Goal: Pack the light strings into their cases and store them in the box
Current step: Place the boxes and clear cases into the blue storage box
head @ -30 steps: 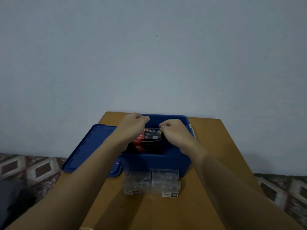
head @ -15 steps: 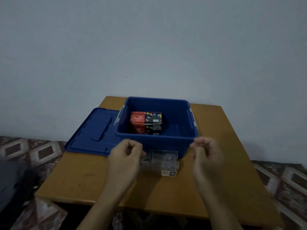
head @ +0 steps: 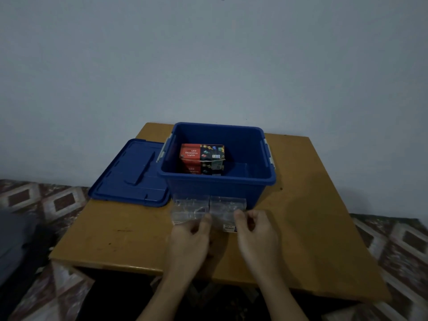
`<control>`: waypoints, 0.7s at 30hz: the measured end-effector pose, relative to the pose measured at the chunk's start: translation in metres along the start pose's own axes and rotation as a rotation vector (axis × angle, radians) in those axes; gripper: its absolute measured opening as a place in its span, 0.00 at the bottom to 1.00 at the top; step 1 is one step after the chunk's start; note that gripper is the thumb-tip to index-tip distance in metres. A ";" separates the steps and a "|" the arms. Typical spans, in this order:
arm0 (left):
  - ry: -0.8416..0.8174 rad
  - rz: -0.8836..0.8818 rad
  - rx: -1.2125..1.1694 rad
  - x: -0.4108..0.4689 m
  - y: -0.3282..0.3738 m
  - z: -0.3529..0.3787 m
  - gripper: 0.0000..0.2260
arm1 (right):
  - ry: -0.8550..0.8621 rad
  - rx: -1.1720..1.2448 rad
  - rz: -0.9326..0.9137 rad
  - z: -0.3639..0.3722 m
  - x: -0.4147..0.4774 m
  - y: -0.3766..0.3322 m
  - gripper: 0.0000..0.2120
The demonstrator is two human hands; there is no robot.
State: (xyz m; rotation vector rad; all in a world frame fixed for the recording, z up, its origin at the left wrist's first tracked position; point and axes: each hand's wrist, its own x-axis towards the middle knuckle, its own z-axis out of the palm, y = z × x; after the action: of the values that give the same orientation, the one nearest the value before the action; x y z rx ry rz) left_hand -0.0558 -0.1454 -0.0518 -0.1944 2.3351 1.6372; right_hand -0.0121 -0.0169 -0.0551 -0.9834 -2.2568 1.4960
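Left hand (head: pixel 191 242) and right hand (head: pixel 258 232) sit close together over the near part of the wooden table (head: pixel 308 212). Their fingers are curled and their thumbs point up at the near face of the right clear case (head: pixel 228 205). Whether either hand actually grips it cannot be told. The left clear case (head: pixel 188 205) lies just beside the right one, and both are right against the front wall of the blue storage box (head: pixel 217 185). The box stands open. Inside it, towards the left, is a red-and-black carton (head: pixel 201 157) printed "LED Decorative Lights". The blue lid (head: pixel 129 177) lies flat to the left of the box, overhanging the table edge. A patterned floor (head: pixel 46 198) and a plain wall (head: pixel 208 66) surround the table.
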 end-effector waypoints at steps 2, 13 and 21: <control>0.014 -0.015 -0.010 0.001 0.001 0.003 0.19 | -0.009 -0.010 -0.016 -0.001 0.001 0.001 0.08; -0.067 0.002 0.059 -0.001 -0.006 0.007 0.19 | -0.086 -0.027 -0.031 -0.025 -0.004 0.006 0.07; 0.014 -0.018 0.113 -0.004 -0.013 -0.045 0.22 | -0.264 0.004 -0.070 0.009 -0.020 -0.003 0.07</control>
State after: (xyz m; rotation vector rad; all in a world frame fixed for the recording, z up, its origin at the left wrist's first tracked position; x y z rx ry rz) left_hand -0.0555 -0.1917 -0.0477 -0.2037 2.4204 1.4950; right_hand -0.0035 -0.0371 -0.0534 -0.7329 -2.4353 1.6849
